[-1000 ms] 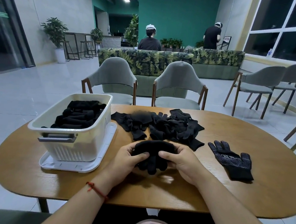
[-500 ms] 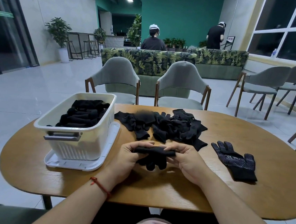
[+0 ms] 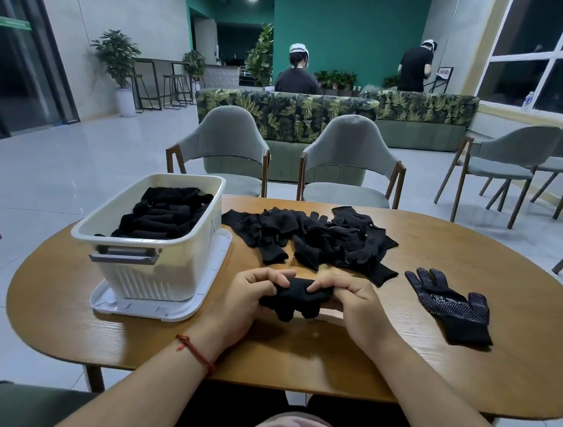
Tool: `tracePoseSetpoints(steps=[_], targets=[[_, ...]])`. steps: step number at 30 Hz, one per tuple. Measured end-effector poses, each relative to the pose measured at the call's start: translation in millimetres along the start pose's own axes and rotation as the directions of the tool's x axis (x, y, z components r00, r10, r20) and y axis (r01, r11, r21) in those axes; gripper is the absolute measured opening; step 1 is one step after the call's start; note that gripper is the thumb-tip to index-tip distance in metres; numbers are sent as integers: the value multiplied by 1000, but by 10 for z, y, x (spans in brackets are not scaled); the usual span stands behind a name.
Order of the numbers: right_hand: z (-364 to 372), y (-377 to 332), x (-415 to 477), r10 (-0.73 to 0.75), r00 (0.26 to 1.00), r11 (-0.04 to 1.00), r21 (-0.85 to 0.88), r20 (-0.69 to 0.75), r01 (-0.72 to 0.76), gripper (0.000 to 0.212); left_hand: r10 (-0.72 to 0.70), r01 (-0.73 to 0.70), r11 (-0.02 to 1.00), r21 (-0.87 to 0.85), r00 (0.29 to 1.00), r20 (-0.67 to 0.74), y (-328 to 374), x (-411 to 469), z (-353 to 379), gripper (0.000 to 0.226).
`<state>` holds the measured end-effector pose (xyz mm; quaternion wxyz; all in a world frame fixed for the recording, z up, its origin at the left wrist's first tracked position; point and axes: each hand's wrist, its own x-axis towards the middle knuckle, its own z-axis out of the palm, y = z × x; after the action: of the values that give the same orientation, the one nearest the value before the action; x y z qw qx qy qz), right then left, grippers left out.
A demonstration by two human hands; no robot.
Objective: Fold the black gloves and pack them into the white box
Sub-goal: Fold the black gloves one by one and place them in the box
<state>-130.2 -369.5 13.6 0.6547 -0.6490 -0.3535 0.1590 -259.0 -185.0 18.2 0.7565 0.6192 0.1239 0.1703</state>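
Black glove bundle is clamped between my left hand and right hand, over the desk, near the white box.

I can read nothing outright from here. The lone dotted glove, lying on the surface at the right, carries a pale printed mark on its back, a few characters too blurred for me to make out. The white box bears a small triangle mark on its right wall; I cannot read anything in it. A small sign far back shows lines of text, too small to read. A green strip at the far left is blurred.
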Motion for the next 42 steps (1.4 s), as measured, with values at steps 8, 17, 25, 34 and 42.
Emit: tracePoseSetpoints(steps=[8, 17, 25, 34, 42], targets=[[126, -225, -37, -175, 983, 963, -218, -55, 160, 6, 42, -45, 997, -60, 998, -43, 203, -46, 90, 40], [353, -928, 410, -225, 974, 971, 92, 12, 223, 27, 227, -207, 958, 196, 970, -86, 1156, -241, -148, 37], [1104, -1314, 1011, -327, 936, 928, -140, 133, 344, 22, 332, -148, 856, 495, 892, -308, 1693, -218, -899, 26], [2082, -1313, 2065, -76, 962, 838, -506, 263, 205, 18, 356, 32, 685, 728, 857, -373, 2072, 296, -2045, 23], [2538, -1214, 2479, 146, 942, 579, -798, 301, 166, 22, 353, 120, 379, 917, 897, -264, 1919, 601, -2382, 23]])
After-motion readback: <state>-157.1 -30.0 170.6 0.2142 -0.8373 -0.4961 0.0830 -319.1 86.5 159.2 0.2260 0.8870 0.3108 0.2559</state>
